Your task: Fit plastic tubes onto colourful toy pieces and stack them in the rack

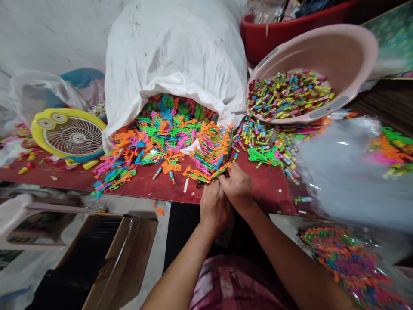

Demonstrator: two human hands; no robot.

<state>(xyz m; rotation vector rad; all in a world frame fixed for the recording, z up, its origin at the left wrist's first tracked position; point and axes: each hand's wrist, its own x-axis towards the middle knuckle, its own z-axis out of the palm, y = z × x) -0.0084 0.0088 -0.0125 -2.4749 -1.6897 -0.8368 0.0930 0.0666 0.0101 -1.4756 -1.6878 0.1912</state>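
Both hands meet at the front edge of the red table, close against each other. My left hand (213, 204) is closed, its fingertips hidden; what it holds, if anything, I cannot make out. Beside it, my right hand (237, 185) has its fingers curled at a small green and orange plastic piece (221, 171), which it seems to pinch. Just beyond the hands stands a neat stack of flat plastic pieces (211, 148) in orange, green, pink and blue. A loose heap of similar pieces (164, 133) spills from a large white sack (177, 47).
A pink basin (361, 51) tilts at the right, full of small striped tubes (287, 94), more of them spilled below. Clear plastic bags (351, 172) lie at the right edge. A yellow fan (77, 137) stands left. An open cardboard box (135, 258) and a pale stool (19, 211) are below.
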